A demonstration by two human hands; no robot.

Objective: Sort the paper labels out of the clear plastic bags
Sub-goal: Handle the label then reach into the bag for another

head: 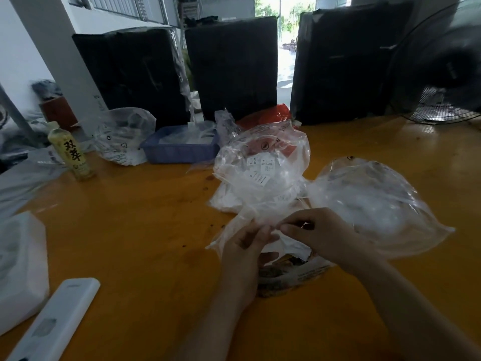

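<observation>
A clear plastic bag (260, 204) is held up over the orange table, just in front of me. My left hand (244, 246) grips its lower edge with curled fingers. My right hand (320, 233) pinches the same bag from the right, fingertips meeting the left hand's. A white paper label (291, 246) hangs crumpled below the two hands. Behind them lies a pile of clear bags with white labels (263, 165) inside. A puffed-up clear bag (372, 204) lies to the right of it.
A blue tray (179, 152) holding plastic sits at the back, beside another clear bag (122, 136) and a yellow drink bottle (70, 152). Black wrapped boxes (231, 66) line the far edge. A fan (442, 74) stands at right. A printed packet (289, 277) lies under my hands; a white remote-like object (57, 321) lies front left.
</observation>
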